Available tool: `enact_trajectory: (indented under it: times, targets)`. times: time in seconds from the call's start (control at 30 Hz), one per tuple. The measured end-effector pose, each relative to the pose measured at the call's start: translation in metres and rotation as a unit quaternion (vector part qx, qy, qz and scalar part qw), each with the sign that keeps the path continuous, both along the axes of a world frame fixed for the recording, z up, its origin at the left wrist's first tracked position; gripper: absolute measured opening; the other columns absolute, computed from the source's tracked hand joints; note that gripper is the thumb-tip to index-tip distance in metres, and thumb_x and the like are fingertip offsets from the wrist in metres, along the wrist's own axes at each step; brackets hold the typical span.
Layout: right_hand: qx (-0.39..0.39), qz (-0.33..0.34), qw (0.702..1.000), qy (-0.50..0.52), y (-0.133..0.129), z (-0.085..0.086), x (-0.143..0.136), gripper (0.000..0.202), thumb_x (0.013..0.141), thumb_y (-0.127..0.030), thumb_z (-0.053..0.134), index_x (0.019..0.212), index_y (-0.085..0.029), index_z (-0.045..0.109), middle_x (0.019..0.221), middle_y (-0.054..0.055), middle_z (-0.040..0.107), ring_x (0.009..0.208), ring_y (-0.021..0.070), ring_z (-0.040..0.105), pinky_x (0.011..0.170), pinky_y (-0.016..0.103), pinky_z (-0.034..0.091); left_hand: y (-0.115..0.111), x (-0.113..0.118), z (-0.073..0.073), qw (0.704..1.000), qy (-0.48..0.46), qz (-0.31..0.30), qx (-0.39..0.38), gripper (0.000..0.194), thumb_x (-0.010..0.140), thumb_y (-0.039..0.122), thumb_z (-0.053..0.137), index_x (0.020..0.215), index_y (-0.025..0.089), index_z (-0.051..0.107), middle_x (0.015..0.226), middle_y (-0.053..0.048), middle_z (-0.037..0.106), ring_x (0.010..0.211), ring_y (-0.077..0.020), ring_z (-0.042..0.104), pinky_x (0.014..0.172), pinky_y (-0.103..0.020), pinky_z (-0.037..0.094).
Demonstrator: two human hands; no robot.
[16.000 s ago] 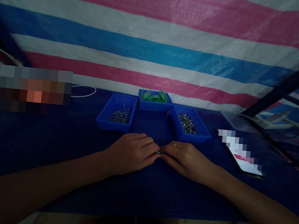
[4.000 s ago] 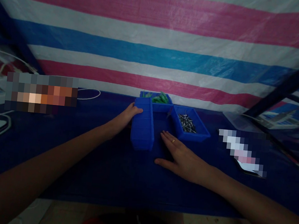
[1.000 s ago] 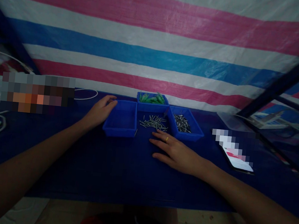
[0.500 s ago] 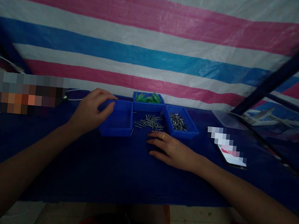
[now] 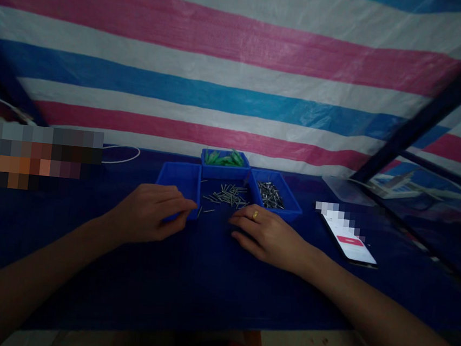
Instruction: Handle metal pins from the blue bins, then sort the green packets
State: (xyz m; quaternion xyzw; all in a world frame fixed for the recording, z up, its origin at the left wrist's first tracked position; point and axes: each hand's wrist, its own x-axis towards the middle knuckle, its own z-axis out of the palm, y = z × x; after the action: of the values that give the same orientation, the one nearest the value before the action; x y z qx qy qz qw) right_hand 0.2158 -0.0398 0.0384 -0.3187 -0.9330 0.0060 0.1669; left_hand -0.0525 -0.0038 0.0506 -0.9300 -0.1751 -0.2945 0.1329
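Note:
My left hand (image 5: pixel 157 213) is over the near edge of the left blue tray (image 5: pixel 179 176), thumb and fingertips brought together; whatever they hold is too small to make out. My right hand (image 5: pixel 263 233), with a ring on one finger, rests on the table just below a loose pile of metal screws or nails (image 5: pixel 230 195), its fingers bent and slightly apart. Behind the pile stands a blue tray of green pieces (image 5: pixel 225 160). To the right, another blue tray (image 5: pixel 292 209) holds many metal pieces (image 5: pixel 269 194).
A phone (image 5: pixel 350 241) with a lit screen lies right of the trays on the blue table (image 5: pixel 203 290). White cable (image 5: pixel 129 149) loops at the back left. Striped sheeting (image 5: pixel 224 63) hangs behind, between dark frame bars.
My left hand has come down and nearer, from above the left tray to its near edge, and its thumb and fingers have closed together. My right hand has hardly moved.

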Motion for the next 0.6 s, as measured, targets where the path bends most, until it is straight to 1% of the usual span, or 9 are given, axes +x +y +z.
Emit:
enact_trajectory:
  times: [0.1, 0.17, 0.2, 0.27, 0.33, 0.4, 0.5, 0.53, 0.6]
  targets:
    - [0.03, -0.02, 0.999, -0.002, 0.004, 0.005, 0.004, 0.028, 0.091, -0.024, 0.041, 0.106, -0.012, 0.06, 0.102, 0.011, 0.06, 0.094, 0.0196, 0.054, 0.084, 0.036, 0.047, -0.003, 0.003, 0.0, 1.0, 0.01, -0.004, 0.001, 0.016, 0.084, 0.014, 0.044, 0.092, 0.018, 0.058, 0.064, 0.001, 0.06, 0.052, -0.0091, 0.052, 0.049, -0.021, 0.039]
    - [0.061, -0.053, 0.997, 0.003, 0.008, 0.009, 0.01, 0.027, 0.09, -0.023, 0.041, 0.107, -0.013, 0.06, 0.103, 0.012, 0.058, 0.096, 0.0219, 0.053, 0.084, 0.039, 0.046, -0.006, 0.004, 0.0, 1.0, 0.011, -0.008, 0.003, 0.017, 0.084, 0.015, 0.044, 0.092, 0.019, 0.058, 0.061, 0.001, 0.06, 0.05, -0.0089, 0.052, 0.048, -0.021, 0.038]
    - [0.083, -0.08, 0.993, 0.008, 0.011, 0.011, 0.013, 0.027, 0.089, -0.024, 0.042, 0.107, -0.013, 0.059, 0.104, 0.013, 0.057, 0.098, 0.0236, 0.052, 0.085, 0.041, 0.045, -0.007, 0.005, 0.0, 1.0, 0.009, -0.01, 0.003, 0.017, 0.084, 0.015, 0.044, 0.092, 0.019, 0.058, 0.061, 0.001, 0.06, 0.05, -0.009, 0.052, 0.048, -0.021, 0.038]
    - [0.123, -0.156, 0.98, 0.006, 0.019, 0.016, 0.023, 0.028, 0.089, -0.026, 0.043, 0.109, -0.013, 0.058, 0.105, 0.015, 0.055, 0.098, 0.0262, 0.051, 0.084, 0.043, 0.045, -0.009, 0.006, 0.0, 1.0, 0.004, -0.023, 0.004, 0.017, 0.083, 0.015, 0.045, 0.094, 0.019, 0.058, 0.062, 0.001, 0.061, 0.051, -0.0091, 0.053, 0.048, -0.022, 0.04]
    - [0.155, -0.243, 0.958, 0.002, 0.027, 0.02, 0.034, 0.03, 0.088, -0.03, 0.044, 0.109, -0.013, 0.058, 0.102, 0.016, 0.055, 0.095, 0.0276, 0.051, 0.083, 0.044, 0.044, -0.012, 0.008, 0.0, 0.999, 0.003, -0.041, 0.009, 0.016, 0.083, 0.014, 0.047, 0.095, 0.019, 0.056, 0.063, 0.001, 0.062, 0.051, -0.0092, 0.054, 0.049, -0.022, 0.041]
    - [0.145, -0.32, 0.936, -0.017, 0.034, 0.022, 0.045, 0.034, 0.088, -0.035, 0.044, 0.109, -0.011, 0.057, 0.103, 0.018, 0.054, 0.097, 0.0304, 0.051, 0.083, 0.045, 0.044, -0.015, 0.01, -0.001, 0.998, 0.006, -0.053, 0.018, 0.016, 0.082, 0.013, 0.047, 0.095, 0.019, 0.056, 0.065, 0.001, 0.063, 0.052, -0.0098, 0.055, 0.049, -0.022, 0.042]
    - [0.085, -0.425, 0.9, -0.049, 0.042, 0.021, 0.059, 0.042, 0.088, -0.041, 0.04, 0.11, -0.009, 0.055, 0.103, 0.021, 0.056, 0.096, 0.0326, 0.054, 0.077, 0.045, 0.045, -0.023, 0.016, -0.004, 0.998, 0.013, -0.063, 0.02, 0.017, 0.082, 0.013, 0.049, 0.095, 0.018, 0.058, 0.067, 0.0, 0.065, 0.056, -0.0107, 0.057, 0.052, -0.023, 0.044]
    - [0.061, -0.451, 0.888, -0.064, 0.044, 0.02, 0.063, 0.044, 0.088, -0.043, 0.04, 0.11, -0.009, 0.055, 0.101, 0.021, 0.058, 0.094, 0.0326, 0.056, 0.076, 0.045, 0.045, -0.025, 0.018, -0.005, 0.997, 0.02, -0.066, 0.019, 0.016, 0.082, 0.014, 0.049, 0.094, 0.018, 0.058, 0.067, 0.0, 0.064, 0.056, -0.0107, 0.057, 0.051, -0.023, 0.044]
    - [0.008, -0.482, 0.871, -0.097, 0.05, 0.017, 0.071, 0.044, 0.087, -0.044, 0.039, 0.107, -0.009, 0.056, 0.094, 0.02, 0.062, 0.087, 0.0317, 0.06, 0.073, 0.043, 0.045, -0.029, 0.022, -0.007, 0.996, 0.037, -0.076, 0.02, 0.016, 0.082, 0.014, 0.047, 0.092, 0.017, 0.06, 0.065, 0.001, 0.063, 0.055, -0.0104, 0.056, 0.051, -0.023, 0.044]
